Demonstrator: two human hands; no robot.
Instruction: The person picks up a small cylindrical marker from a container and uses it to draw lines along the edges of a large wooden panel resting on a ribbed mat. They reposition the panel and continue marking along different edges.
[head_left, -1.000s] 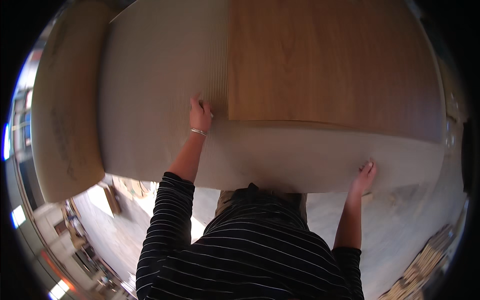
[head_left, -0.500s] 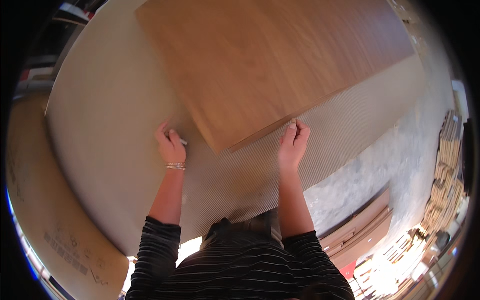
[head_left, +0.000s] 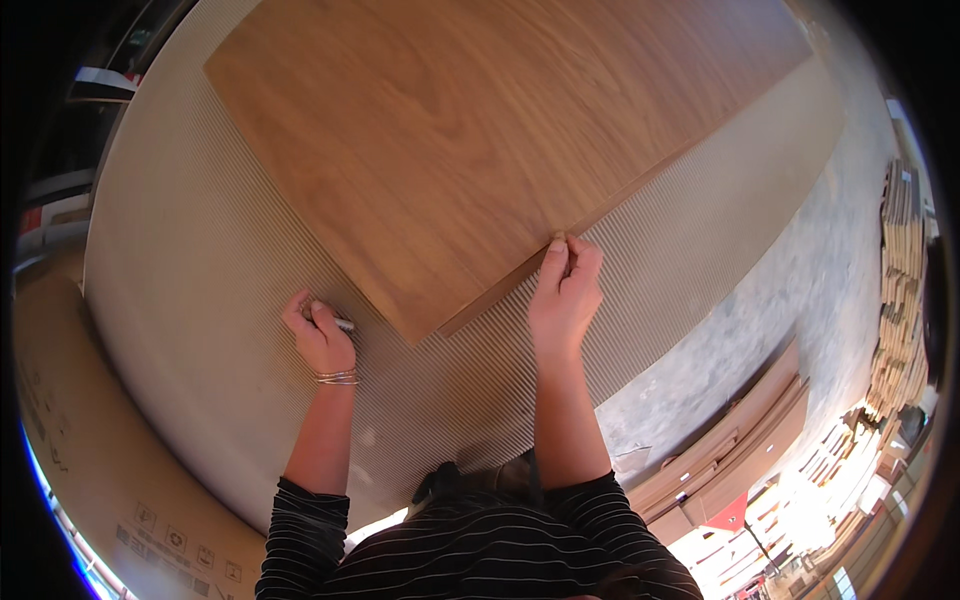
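Note:
A brown wood-grain panel [head_left: 500,120] lies over a ribbed sheet of corrugated cardboard [head_left: 480,380], one corner pointing toward me. At its right-hand edge my right hand [head_left: 567,300] is closed in a pinch, fingertips against the rim. A tiny tan bit shows at those fingertips; what it is, I cannot make out. Left of the panel's near corner, my left hand [head_left: 322,335], with a bracelet at the wrist, is curled around a small object. Only a short pale grey end [head_left: 345,325] of it sticks out, and the fingers hide the rest.
A large brown cardboard box [head_left: 150,480] with printed symbols stands at the left. Several brown boards [head_left: 730,450] rest on the grey floor [head_left: 680,380] at the right. Farther right are stacks of boards [head_left: 900,290], with bright glare at the lower right.
In the picture, the panel's near corner has shifted down and left. Both hands also appear farther left, the left one lower too. My right fingertips stay at the panel's edge; the left hand remains curled.

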